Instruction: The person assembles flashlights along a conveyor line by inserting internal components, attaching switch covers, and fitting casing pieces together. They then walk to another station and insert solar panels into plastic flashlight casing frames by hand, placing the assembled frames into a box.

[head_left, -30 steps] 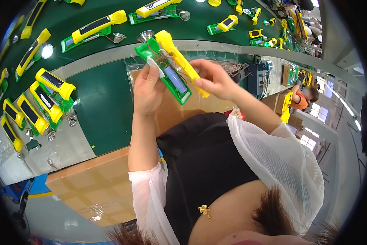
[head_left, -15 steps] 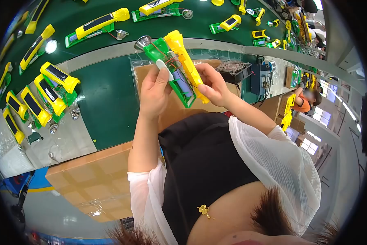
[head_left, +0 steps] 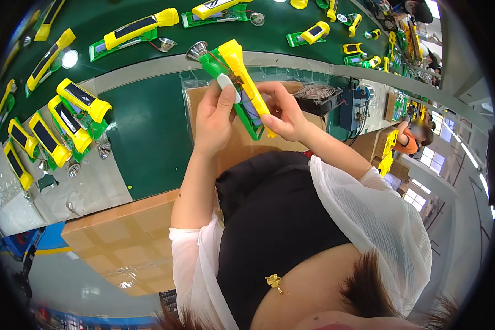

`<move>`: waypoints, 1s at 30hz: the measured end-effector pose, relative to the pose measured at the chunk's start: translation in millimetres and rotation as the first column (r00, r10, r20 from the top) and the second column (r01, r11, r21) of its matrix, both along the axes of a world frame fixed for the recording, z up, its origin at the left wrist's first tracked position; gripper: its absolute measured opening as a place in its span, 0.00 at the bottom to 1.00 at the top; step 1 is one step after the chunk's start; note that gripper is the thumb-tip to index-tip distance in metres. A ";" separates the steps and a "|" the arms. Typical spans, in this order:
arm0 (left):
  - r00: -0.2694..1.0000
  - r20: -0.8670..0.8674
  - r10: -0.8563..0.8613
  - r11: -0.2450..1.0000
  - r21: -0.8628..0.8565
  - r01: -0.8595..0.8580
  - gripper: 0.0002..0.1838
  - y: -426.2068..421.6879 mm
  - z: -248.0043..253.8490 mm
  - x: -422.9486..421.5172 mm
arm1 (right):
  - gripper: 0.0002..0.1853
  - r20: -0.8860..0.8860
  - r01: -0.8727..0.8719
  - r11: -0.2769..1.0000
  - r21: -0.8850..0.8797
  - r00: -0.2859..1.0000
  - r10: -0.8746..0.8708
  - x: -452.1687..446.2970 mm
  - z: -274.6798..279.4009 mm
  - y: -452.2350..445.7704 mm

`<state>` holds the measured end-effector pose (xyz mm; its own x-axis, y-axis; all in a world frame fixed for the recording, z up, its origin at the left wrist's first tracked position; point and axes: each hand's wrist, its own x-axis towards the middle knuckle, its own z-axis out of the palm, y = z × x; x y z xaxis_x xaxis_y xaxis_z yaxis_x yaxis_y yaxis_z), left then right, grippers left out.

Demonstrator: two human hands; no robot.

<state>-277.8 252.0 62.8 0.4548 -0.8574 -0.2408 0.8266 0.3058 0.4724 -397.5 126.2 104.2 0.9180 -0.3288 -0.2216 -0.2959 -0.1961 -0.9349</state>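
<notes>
Above the cardboard, my left hand (head_left: 214,118) is closed on the green flashlight half (head_left: 215,66), its thumb by a white oval piece (head_left: 228,88). My right hand (head_left: 285,113) grips the yellow flashlight half (head_left: 241,67) near its lower end. The two halves lie almost face to face with a narrow gap, where red wires (head_left: 239,80) and a purple battery (head_left: 250,110) show. A silver reflector cup (head_left: 197,50) sticks out at the green half's head end. Part of the inside is hidden by the yellow half and my fingers.
Several half-joined flashlights (head_left: 50,140) lie on the left, with reflectors dangling. More flashlights (head_left: 140,28) rest on the green surface beyond the grey rail (head_left: 148,61). A fan (head_left: 318,96) and a blue box (head_left: 353,105) stand at right. Another person (head_left: 415,137) sits further right.
The yellow half has swung closer to the green half, so the gap between them is narrower and less of the battery shows. Both hands keep their hold.
</notes>
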 end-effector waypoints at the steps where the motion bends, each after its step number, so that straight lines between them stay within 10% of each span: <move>1: 1.000 -0.004 0.020 1.000 0.007 -0.019 0.21 -1.4 1.5 -1.0 | 0.28 -0.015 0.009 1.000 0.000 1.000 -0.009 1.9 -0.4 1.2; 17: 0.994 0.108 0.022 1.000 -0.006 -0.021 0.26 -5.4 7.8 -3.0 | 0.34 0.008 -0.017 0.934 0.357 1.000 0.015 7.1 -1.0 -3.0; 26: 0.962 0.273 0.025 0.999 0.023 -0.033 0.29 -4.4 3.6 -7.5 | 0.33 -0.089 -0.040 0.991 -0.129 0.996 0.029 8.6 -1.7 5.9; 30: 0.981 0.194 -0.026 0.997 -0.064 0.039 0.36 4.3 2.9 1.1 | 0.33 -0.008 0.034 0.998 -0.048 0.999 -0.034 9.2 -7.3 14.2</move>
